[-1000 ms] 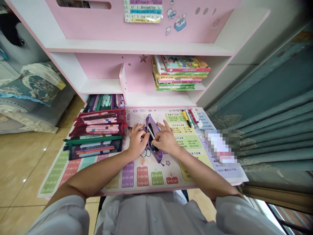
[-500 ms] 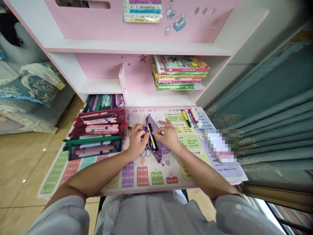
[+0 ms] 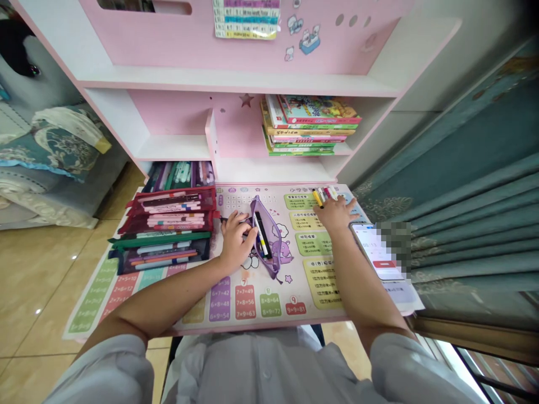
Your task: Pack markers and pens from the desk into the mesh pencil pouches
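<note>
- Right hand has moved off the purple pencil case to the upper right of the desk mat, its fingers spread wide and resting beside a small bunch of marker pens, with no clear grip on any.
- Pink-and-white desk hutch fills the top of the frame, with a row of stacked children's books on its right-hand shelf.
- Teal curtain hangs along the right side; quilted bedding lies at upper left, above a beige tile floor at lower left.
- Printed multiplication-table desk mat covers the desktop, under both forearms.
- Stacked mesh pencil pouches, red and green, filled with pens, sit at the mat's left side.
- Smartphone lies at the right edge of the desk, its screen lit, partly pixelated.
- Pencil case lies open at the centre of the mat, pens showing inside, a black one among them.
- Left hand rests against the case's left edge, fingers loosely curled; whether they grip it cannot be told.
</note>
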`<state>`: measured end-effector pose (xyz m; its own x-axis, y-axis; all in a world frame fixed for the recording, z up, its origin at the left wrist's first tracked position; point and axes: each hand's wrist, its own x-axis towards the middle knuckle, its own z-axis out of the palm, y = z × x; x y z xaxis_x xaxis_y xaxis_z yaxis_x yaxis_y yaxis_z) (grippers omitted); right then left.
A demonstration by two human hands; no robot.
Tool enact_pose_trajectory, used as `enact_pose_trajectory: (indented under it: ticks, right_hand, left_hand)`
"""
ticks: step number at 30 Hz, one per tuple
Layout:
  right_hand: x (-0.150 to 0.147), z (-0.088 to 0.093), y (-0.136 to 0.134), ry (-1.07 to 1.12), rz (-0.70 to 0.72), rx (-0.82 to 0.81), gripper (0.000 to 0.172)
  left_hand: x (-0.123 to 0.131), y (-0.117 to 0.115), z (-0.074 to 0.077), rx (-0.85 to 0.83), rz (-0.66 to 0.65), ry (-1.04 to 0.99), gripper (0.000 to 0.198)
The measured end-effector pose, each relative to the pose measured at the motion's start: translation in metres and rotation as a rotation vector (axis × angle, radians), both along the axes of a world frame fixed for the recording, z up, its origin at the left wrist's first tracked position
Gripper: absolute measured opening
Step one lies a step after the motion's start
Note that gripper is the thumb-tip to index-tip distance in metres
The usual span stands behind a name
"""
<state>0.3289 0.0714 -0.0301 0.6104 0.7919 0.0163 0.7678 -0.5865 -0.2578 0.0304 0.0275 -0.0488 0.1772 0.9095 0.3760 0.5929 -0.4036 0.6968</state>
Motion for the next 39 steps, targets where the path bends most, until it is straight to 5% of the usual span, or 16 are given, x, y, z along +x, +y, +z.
enact_pose_trajectory:
  ticks: [17,24,32,39]
  right_hand:
    - [0.01,-0.013,0.009,-0.07,-0.023,-0.079,0.051]
    - [0.004,-0.009,0.008,-0.058,0.048,0.032,0.035]
    - [-0.062,0.025,-0.026,0.268,0.379,0.453,0.016]
    - [-0.108,0.038,-0.059,0.414,0.669,0.415,0.015]
  left_hand:
    - [0.001,0.0,0.0,0.004,0.006,-0.011,0.025]
    - [0.0,0.001,0.001,-0.004,-0.003,0.001,0.024]
    - [0.0,0.0,0.002,-0.001,-0.001,-0.013,0.023]
    - [0.0,-0.001,0.003,0.007,0.003,-0.007,0.023]
